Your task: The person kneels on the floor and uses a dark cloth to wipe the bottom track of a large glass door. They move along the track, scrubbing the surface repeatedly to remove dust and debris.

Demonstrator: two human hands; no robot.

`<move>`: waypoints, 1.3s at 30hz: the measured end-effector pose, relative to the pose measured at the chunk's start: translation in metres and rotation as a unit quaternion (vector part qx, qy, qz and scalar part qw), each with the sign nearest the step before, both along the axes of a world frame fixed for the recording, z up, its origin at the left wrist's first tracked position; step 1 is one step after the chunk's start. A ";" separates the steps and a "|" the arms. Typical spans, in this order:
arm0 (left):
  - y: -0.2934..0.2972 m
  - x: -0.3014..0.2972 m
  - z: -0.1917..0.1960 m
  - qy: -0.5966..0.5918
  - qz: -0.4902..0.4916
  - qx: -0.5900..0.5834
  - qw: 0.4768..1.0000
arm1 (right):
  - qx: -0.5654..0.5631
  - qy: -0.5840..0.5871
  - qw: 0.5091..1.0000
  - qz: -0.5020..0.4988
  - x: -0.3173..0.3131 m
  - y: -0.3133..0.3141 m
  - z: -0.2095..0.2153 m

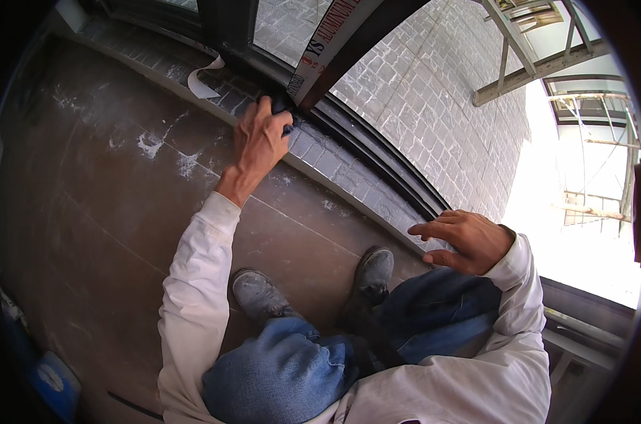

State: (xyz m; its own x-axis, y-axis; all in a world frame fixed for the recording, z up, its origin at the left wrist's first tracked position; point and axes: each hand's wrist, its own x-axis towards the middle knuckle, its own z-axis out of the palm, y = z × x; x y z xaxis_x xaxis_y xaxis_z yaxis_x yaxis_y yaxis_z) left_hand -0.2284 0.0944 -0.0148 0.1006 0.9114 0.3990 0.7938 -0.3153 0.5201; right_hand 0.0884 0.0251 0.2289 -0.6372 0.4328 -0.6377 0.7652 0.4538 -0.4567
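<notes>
Crouches with knees bent, in blue jeans and a pale long-sleeved top. Plants two dusty grey shoes on a brown tiled floor, with toes toward a low grey ledge. Has a blue and white package at the lower left.

Holds the right hand loosely spread, back upward, with fingers partly bent, forefinger pointing left and thumb apart below, near the right-hand part of a black track. Curls the left hand around a small black object, close to the ledge, at the foot of a dark upright frame. Cannot name that object for sure: perhaps a tool or a fitting, largely covered by the fingers.

Shows white smears on the floor to the left of that hand, and on the ledge a curled white strip. Bears a printed white film along the upright.

Past the track, opens onto grey block paving with pale streaks. Farther off, at the upper right, includes a wooden ladder-like stand, then thin poles in strong glare.
</notes>
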 end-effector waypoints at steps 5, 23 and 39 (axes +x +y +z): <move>0.056 -0.066 0.000 0.049 0.177 0.000 0.983 | -0.017 -0.009 1.000 0.000 0.002 0.003 -0.001; 0.022 -0.036 0.009 0.008 0.105 -0.001 0.994 | 0.010 -0.035 0.999 -0.021 0.004 0.008 0.008; 0.050 -0.071 0.002 0.049 0.110 0.036 0.992 | 0.021 -0.027 0.999 -0.030 0.012 -0.001 0.013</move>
